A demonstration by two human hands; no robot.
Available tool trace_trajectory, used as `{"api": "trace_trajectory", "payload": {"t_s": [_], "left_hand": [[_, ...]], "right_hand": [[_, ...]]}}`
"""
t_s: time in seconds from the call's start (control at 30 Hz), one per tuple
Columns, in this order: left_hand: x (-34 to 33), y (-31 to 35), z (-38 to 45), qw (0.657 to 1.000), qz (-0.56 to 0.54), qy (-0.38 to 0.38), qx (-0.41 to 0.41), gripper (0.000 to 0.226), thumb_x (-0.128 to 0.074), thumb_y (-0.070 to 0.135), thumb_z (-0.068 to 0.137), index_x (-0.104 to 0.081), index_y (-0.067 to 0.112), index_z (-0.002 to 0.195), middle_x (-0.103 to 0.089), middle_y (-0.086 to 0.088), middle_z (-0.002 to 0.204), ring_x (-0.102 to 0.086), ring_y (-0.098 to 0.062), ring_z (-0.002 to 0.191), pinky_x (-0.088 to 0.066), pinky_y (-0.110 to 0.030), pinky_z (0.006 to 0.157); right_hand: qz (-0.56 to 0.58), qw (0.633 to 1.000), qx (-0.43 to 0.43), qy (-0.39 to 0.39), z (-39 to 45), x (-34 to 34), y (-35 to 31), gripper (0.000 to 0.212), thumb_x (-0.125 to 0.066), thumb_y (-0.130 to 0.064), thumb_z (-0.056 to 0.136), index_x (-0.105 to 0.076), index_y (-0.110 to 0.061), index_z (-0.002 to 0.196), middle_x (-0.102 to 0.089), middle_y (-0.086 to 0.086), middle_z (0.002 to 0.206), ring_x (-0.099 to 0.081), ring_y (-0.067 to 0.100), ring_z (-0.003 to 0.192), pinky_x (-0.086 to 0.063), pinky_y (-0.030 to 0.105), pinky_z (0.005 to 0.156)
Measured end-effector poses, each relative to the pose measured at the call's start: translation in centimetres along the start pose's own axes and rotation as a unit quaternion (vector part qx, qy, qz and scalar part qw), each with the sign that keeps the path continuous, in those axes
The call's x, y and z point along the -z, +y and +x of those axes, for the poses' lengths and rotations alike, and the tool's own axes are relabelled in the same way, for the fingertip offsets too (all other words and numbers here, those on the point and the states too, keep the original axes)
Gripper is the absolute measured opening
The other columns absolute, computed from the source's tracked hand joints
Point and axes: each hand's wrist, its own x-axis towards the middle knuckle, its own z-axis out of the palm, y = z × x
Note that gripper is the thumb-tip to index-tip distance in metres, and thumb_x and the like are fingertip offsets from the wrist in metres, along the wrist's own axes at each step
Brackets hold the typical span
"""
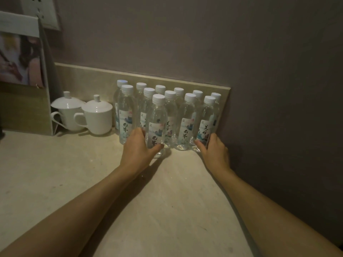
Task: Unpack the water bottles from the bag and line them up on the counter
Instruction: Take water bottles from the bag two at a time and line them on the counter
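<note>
Several clear water bottles point(186, 115) with white caps and printed labels stand upright in rows against the beige backsplash at the back of the counter point(92, 182). My left hand point(138, 147) grips the lower part of the frontmost bottle point(157, 125), which stands a little ahead of the rows. My right hand point(213, 148) holds the base of the rightmost front bottle point(207, 121), close to the wall. No bag is in view.
Two white lidded cups point(97, 115) stand left of the bottles. Further left, a standing display card point(24, 71) leans upright, with a wall socket point(39, 12) above it. A dark wall point(278, 89) closes off the counter's right side.
</note>
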Motion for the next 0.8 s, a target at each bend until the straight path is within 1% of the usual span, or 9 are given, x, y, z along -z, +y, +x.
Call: {"api": "trace_trajectory", "payload": {"t_s": [0.2, 0.3, 0.4, 0.47, 0.57, 0.6, 0.67, 0.73, 0.8], "left_hand": [[0.3, 0.6, -0.3, 0.999, -0.018, -0.016, 0.021, 0.046, -0.082, 0.031, 0.076, -0.054, 0.016, 0.109, -0.064, 0.002, 0.104, -0.064, -0.015, 0.093, -0.052, -0.025, 0.074], [1.0, 0.9, -0.5, 0.998, -0.016, -0.043, 0.03, 0.051, -0.082, 0.036, 0.074, -0.053, 0.017, 0.111, -0.064, 0.005, 0.102, -0.066, -0.016, 0.093, -0.057, -0.031, 0.078], [1.8, 1.0, -0.7, 0.998, 0.029, -0.051, 0.033, 0.055, -0.081, 0.044, 0.074, -0.056, 0.016, 0.114, -0.061, 0.007, 0.1, -0.064, -0.017, 0.094, -0.057, -0.04, 0.085], [2.3, 1.0, -0.6, 0.994, 0.086, -0.058, 0.044, 0.056, -0.076, 0.057, 0.072, -0.062, 0.016, 0.108, -0.065, 0.005, 0.097, -0.067, -0.019, 0.089, -0.059, -0.041, 0.081], [3.0, 1.8, -0.9, 0.972, 0.185, -0.122, 0.081, 0.075, -0.054, 0.085, 0.057, -0.067, 0.016, 0.083, -0.07, 0.003, 0.075, -0.067, -0.016, 0.072, -0.06, -0.037, 0.075], [2.9, 2.0, -1.1, 0.969, 0.185, -0.143, 0.083, 0.073, -0.052, 0.086, 0.057, -0.067, 0.017, 0.076, -0.07, 0.005, 0.07, -0.067, -0.014, 0.07, -0.059, -0.036, 0.075], [2.3, 2.9, -1.4, 0.972, 0.152, -0.167, 0.069, 0.057, -0.059, 0.076, 0.071, -0.064, 0.019, 0.07, -0.069, 0.008, 0.063, -0.066, -0.01, 0.066, -0.058, -0.033, 0.075], [1.6, 4.3, -2.0, 0.976, 0.127, -0.172, 0.036, 0.05, -0.061, 0.066, 0.081, -0.062, 0.018, 0.068, -0.065, 0.006, 0.059, -0.062, -0.011, 0.061, -0.056, -0.03, 0.069], [0.8, 6.1, -2.4, 0.979, 0.117, -0.165, 0.005, 0.048, -0.059, 0.063, 0.085, -0.063, 0.017, 0.072, -0.064, 0.003, 0.064, -0.062, -0.015, 0.063, -0.057, -0.034, 0.069]], "right_hand": [[-0.003, 1.0, -0.009, -0.005, -0.2, 0.2, -0.4, 0.049, -0.052, -0.053, 0.092, -0.05, -0.007, 0.11, -0.061, 0.014, 0.111, -0.061, 0.032, 0.095, -0.052, 0.041, 0.074], [0.007, 1.0, -0.02, -0.022, -0.3, 0.3, -0.5, 0.051, -0.052, -0.054, 0.092, -0.049, -0.008, 0.113, -0.06, 0.014, 0.114, -0.061, 0.032, 0.098, -0.053, 0.041, 0.076], [0.041, 0.996, -0.043, -0.061, -0.2, 0.7, -0.7, 0.061, -0.06, -0.054, 0.087, -0.044, -0.006, 0.123, -0.056, 0.016, 0.126, -0.059, 0.034, 0.109, -0.053, 0.045, 0.085], [0.062, 0.994, -0.056, -0.075, -0.3, 1.2, -0.9, 0.071, -0.063, -0.053, 0.086, -0.039, -0.005, 0.133, -0.051, 0.015, 0.134, -0.056, 0.034, 0.116, -0.052, 0.043, 0.088], [0.071, 0.993, -0.066, -0.072, -0.7, 2.1, -1.0, 0.082, -0.064, -0.051, 0.086, -0.029, -0.006, 0.144, -0.044, 0.014, 0.143, -0.051, 0.033, 0.124, -0.048, 0.043, 0.095], [0.07, 0.993, -0.068, -0.07, -0.9, 2.4, -0.9, 0.082, -0.064, -0.051, 0.086, -0.028, -0.006, 0.145, -0.043, 0.014, 0.144, -0.05, 0.033, 0.125, -0.047, 0.043, 0.096], [0.065, 0.994, -0.065, -0.064, -1.1, 3.1, -0.9, 0.079, -0.063, -0.049, 0.088, -0.03, -0.007, 0.145, -0.043, 0.013, 0.144, -0.05, 0.033, 0.125, -0.046, 0.042, 0.095], [0.069, 0.995, -0.054, -0.052, -1.3, 3.8, -0.7, 0.072, -0.062, -0.049, 0.088, -0.036, -0.008, 0.14, -0.046, 0.012, 0.139, -0.052, 0.033, 0.122, -0.047, 0.041, 0.094], [0.083, 0.995, -0.041, -0.039, -1.5, 4.8, -0.6, 0.065, -0.062, -0.049, 0.088, -0.042, -0.009, 0.135, -0.049, 0.012, 0.133, -0.054, 0.031, 0.118, -0.048, 0.042, 0.093]]}}
